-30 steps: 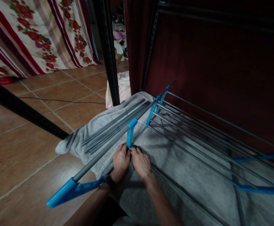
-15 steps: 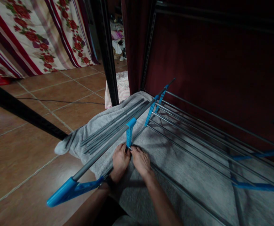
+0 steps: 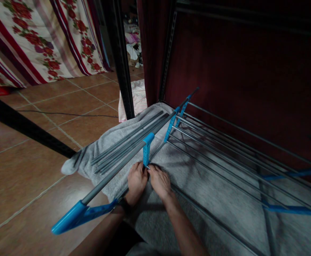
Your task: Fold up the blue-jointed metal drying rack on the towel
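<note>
A metal drying rack with blue plastic joints stands partly assembled on a grey blanket. My left hand [image 3: 137,180] is closed at the lower end of a blue bracket [image 3: 146,153], which hangs from a grey tube [image 3: 111,173]. Close beside it, my right hand [image 3: 159,180] pinches the end of a thin metal rod at the foot of the same bracket. The fingertips of both hands nearly meet there and partly hide the joint. Near my left wrist, a blue corner piece [image 3: 69,217] caps the tube's near end.
Several loose grey rods [image 3: 128,144] lie on the grey blanket [image 3: 219,204] left of the rack. Fitted rack rods [image 3: 219,153] extend right toward a dark red panel [image 3: 238,78]. Black metal posts [image 3: 120,60] rise around me. A cable [image 3: 64,114] crosses the tiled floor.
Both hands keep their places at the bracket's foot, with hardly any movement. The view has shifted very slightly.
</note>
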The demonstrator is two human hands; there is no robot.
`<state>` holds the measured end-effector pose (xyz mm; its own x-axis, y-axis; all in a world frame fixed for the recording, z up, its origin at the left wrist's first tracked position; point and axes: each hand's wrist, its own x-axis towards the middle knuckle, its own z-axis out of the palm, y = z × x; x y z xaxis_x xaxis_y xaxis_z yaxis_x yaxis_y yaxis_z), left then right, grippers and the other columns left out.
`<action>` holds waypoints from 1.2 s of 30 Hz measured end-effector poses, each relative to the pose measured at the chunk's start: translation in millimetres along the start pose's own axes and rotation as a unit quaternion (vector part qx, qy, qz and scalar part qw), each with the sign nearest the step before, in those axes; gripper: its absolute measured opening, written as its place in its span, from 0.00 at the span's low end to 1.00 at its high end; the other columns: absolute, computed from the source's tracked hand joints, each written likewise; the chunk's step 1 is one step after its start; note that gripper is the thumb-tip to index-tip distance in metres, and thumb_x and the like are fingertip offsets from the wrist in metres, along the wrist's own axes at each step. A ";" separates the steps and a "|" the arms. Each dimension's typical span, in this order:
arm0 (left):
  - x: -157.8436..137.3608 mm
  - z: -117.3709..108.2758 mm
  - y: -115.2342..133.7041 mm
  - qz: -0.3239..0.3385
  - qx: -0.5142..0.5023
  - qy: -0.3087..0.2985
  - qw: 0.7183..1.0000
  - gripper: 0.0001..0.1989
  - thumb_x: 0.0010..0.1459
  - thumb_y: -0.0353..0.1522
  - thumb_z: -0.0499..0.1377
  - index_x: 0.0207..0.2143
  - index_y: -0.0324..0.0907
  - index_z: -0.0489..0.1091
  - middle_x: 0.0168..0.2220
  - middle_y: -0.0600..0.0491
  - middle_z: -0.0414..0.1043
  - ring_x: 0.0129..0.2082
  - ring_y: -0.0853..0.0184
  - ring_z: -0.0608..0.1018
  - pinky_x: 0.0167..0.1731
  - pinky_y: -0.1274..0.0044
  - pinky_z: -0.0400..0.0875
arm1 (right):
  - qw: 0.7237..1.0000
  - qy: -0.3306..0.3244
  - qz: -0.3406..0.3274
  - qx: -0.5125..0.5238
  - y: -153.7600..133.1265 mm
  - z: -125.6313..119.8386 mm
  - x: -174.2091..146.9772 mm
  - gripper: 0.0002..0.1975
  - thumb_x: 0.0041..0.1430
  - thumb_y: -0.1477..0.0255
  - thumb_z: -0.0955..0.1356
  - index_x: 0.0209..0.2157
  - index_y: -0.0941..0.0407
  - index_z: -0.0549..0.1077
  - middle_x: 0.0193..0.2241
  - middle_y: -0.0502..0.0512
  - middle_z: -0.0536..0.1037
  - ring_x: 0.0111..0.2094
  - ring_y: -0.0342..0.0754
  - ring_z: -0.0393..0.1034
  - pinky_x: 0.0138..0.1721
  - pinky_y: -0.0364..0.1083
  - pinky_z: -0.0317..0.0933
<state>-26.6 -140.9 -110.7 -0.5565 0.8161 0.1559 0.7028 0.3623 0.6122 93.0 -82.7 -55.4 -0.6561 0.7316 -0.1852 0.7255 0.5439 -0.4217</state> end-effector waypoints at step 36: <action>-2.1 -1.3 2.9 0.021 0.030 0.013 0.999 0.13 0.67 0.30 0.51 0.48 0.43 0.73 0.44 0.44 0.75 0.47 0.54 0.78 0.51 0.64 0.74 | 1.000 0.005 0.006 0.006 -2.9 -3.7 -6.8 0.21 0.78 0.67 0.56 0.65 0.49 0.68 0.58 0.56 0.80 0.53 0.49 0.78 0.53 0.48 0.69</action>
<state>-24.0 -142.2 -108.2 -0.5359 0.8200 0.2009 0.7508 0.3541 0.5576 96.1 -87.8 -49.7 -0.6453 0.7420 -0.1818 0.7309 0.5304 -0.4296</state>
